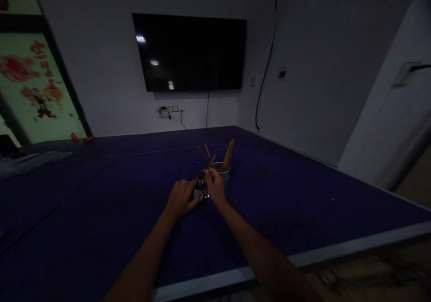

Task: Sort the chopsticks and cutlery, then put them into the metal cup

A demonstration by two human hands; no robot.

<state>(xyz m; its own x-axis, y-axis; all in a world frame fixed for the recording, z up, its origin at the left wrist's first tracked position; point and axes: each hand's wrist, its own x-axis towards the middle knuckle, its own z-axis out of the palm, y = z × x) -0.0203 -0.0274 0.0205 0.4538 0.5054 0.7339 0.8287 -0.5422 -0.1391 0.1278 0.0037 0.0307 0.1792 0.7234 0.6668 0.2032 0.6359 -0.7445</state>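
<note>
My left hand is curved against a small dark, shiny object on the blue table, thumb and fingers on either side; dim light hides its exact kind. My right hand is closed in a pinch just beside it, at a thin utensil that points up; its kind is unclear. Right behind that hand stands a light metal cup, partly covered by it. A bundle of chopsticks leans to the right in the cup. Two separate sticks lean left, their lower ends hidden.
The wide blue tabletop has a pale front edge. Clear plastic and small orange objects lie at the far left. A television hangs on the wall, and a black cable dangles at right.
</note>
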